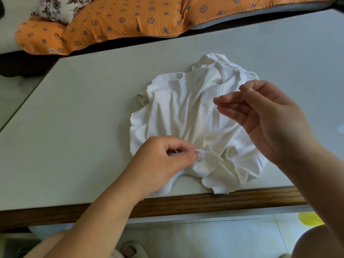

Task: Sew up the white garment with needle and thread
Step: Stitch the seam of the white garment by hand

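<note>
A pale bench (74,112) with a dark wooden front edge fills most of the view. Its left half and far right corner are bare, leaving plenty of open surface on both sides of the work. Beyond its far edge lies an orange patterned quilt (119,21), separated from the bench by a dark gap.

The white garment (182,108) lies crumpled on the bench, right of centre and close to the near edge. Its lowest fold reaches that edge and just overlaps the wooden trim. A small folded flap sits at its near side.

The left hand (160,164) rests on the garment's near left edge, fingers (193,155) pinched together on a bunched bit of the cloth. The right hand (268,116) is raised above the garment's right side, clear of the cloth, with thumb and forefinger closed on a thin needle (245,88) and the other fingers spread loosely. The needle slants up to the right. The thread is too fine to make out.
</note>
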